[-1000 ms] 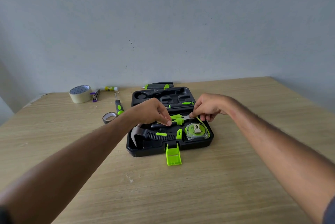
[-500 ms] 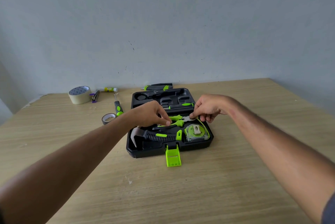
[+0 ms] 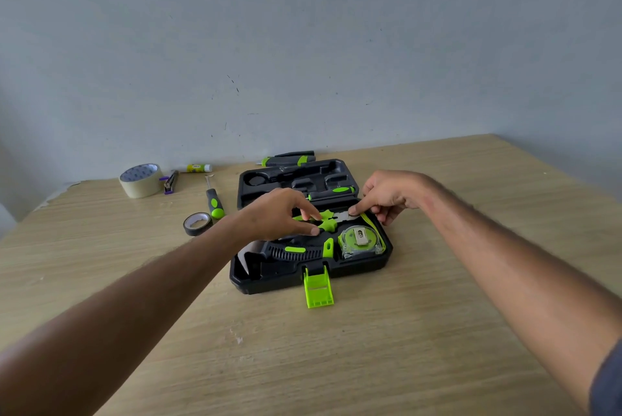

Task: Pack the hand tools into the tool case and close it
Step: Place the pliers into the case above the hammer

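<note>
Head view: both hands grasp the pliers [image 3: 328, 221] over the tool case [image 3: 313, 277], left hand [image 3: 279, 213] pinching the green handles, right hand [image 3: 387, 195] steadying the metal nose (likely to seat them in their slot), just behind the hammer [image 3: 296, 249] and tape measure [image 3: 358, 240].
</note>
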The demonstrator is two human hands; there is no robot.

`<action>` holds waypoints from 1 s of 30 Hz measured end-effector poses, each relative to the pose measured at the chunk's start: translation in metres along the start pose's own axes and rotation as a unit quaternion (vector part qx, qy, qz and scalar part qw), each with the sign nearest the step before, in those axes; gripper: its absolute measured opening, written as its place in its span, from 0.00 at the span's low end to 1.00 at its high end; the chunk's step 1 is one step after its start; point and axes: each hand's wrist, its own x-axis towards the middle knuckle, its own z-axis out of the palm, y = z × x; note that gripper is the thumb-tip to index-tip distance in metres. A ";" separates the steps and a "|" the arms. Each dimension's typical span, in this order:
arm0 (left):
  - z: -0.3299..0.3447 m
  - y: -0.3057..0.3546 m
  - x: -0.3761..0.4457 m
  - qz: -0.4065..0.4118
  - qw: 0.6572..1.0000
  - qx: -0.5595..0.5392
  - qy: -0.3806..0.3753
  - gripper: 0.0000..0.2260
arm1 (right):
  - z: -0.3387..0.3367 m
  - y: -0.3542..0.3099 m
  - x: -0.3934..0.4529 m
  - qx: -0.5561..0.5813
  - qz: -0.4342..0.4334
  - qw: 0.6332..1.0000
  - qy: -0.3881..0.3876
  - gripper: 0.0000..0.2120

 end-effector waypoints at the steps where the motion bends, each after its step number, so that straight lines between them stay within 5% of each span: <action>1: -0.001 0.000 0.000 -0.004 1.000 -0.007 0.005 0.18 | 0.000 0.000 0.000 0.004 0.000 1.000 -0.002 0.13; 20: -0.004 -0.002 0.011 -0.049 0.998 -0.019 -0.035 0.22 | 0.004 0.003 0.002 -0.002 0.007 1.000 -0.003 0.13; 25: -0.005 -0.007 0.007 -0.028 0.999 -0.031 -0.034 0.24 | 0.002 -0.004 0.002 -0.016 -0.027 0.998 0.049 0.18; 30: -0.005 -0.021 0.009 -0.032 0.988 -0.138 0.063 0.07 | 0.007 -0.019 0.013 -0.013 -0.100 0.987 0.128 0.18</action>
